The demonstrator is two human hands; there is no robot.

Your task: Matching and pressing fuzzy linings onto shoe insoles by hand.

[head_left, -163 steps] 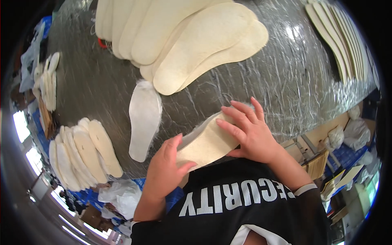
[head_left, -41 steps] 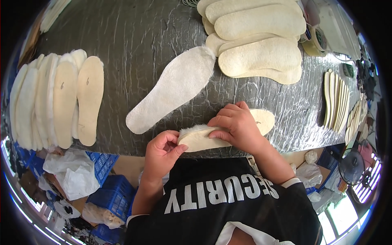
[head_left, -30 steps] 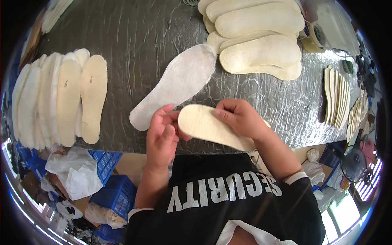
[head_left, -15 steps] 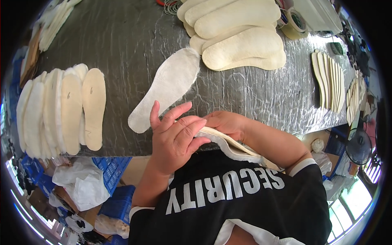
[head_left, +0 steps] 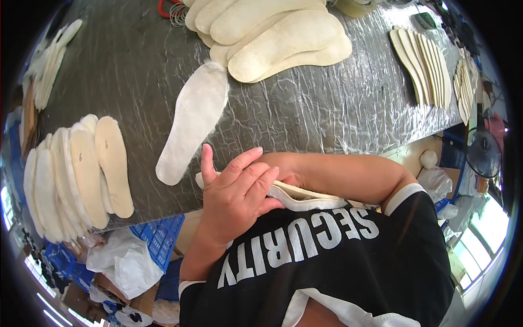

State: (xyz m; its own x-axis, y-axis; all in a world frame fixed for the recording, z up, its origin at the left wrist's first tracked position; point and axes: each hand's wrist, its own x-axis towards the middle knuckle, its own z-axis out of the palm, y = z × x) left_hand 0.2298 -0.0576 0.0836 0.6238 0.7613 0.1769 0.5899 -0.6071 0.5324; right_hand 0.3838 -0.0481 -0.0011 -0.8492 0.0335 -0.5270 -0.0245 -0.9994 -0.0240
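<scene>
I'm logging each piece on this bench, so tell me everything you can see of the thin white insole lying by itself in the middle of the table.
The white insole is a flat, foot-shaped cut-out of thin, fuzzy, felt-like material. It lies alone on the grey wrinkled table cover, running diagonally, one rounded end near the table's front edge just above the left hand. Its far end reaches the stack of thicker cream insoles and seems to touch it. No hand touches it. It looks clean and uncurled.

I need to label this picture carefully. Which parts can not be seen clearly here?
- Right hand: head view, mostly covered by the left hand; its grip cannot be judged.
- Held insole: its middle hidden by the left hand's fingers.
- Insole stack at the table's left edge: bent and blurred by the fisheye rim.
</scene>
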